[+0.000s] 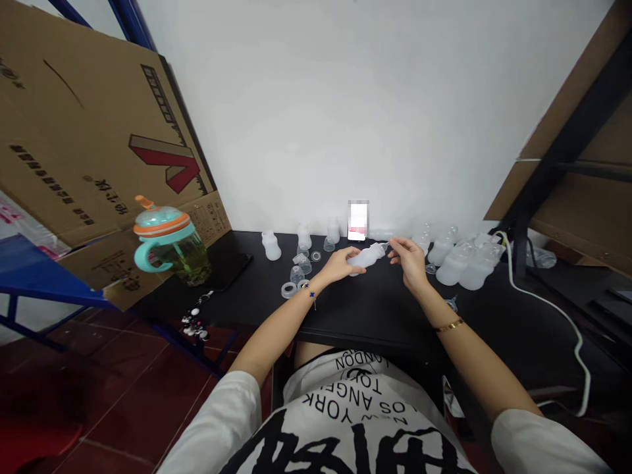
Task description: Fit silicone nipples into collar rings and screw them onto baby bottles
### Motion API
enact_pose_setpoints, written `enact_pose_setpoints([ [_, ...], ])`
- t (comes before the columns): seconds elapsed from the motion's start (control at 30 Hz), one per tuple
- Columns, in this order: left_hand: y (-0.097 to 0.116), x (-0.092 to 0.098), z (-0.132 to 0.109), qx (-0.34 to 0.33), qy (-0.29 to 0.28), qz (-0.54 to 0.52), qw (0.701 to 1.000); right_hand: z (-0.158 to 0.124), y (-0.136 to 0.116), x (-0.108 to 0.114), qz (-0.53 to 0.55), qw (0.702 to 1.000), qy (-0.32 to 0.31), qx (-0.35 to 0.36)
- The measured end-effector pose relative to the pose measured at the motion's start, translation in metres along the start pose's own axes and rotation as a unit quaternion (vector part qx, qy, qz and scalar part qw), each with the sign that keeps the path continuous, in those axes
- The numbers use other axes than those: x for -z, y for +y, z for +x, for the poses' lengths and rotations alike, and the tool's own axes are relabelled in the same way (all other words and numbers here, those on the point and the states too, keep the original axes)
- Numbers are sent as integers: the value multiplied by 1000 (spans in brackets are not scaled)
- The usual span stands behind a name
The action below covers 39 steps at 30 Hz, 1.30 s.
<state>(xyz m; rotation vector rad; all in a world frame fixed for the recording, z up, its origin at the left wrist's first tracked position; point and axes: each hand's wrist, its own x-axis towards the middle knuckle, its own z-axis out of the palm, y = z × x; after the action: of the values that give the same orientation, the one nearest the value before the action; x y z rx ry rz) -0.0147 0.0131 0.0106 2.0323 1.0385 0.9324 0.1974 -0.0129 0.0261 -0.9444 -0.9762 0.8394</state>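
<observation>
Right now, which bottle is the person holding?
The frosted white bottle, lying sideways between the left hand and right hand; the other bottles stand apart on the black table.

Looks like a small workroom or stockroom rather than a living space. Large brown corrugated cardboard carton [89, 131] leaning at the left, blue painted steel shelving frame [126, 23] behind it. Black-topped work table [375, 316] against a plain white wall [316, 99]. Rows of translucent plastic feeding bottles [454, 263] and loose clear bottle parts [301, 263] spread out in batches. Dark red tile floor [123, 395] below, thin white power cable [557, 313] trailing off the table.
</observation>
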Motion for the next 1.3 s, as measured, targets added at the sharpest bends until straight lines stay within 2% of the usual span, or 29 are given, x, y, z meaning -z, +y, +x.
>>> enact_pose_setpoints([
  [0.73, 2, 0, 0, -4, -8, -3, 1000, 0, -1, -1, -15, 1000, 7, 13],
  [1.03, -2, -2, 3, 7, -23, -58, 998, -3, -3, -2, -32, 998, -49, -17],
  [1.3, -1, -2, 3, 14, -27, -63, 998, -4, -3, -2, -41, 998, -45, -7],
])
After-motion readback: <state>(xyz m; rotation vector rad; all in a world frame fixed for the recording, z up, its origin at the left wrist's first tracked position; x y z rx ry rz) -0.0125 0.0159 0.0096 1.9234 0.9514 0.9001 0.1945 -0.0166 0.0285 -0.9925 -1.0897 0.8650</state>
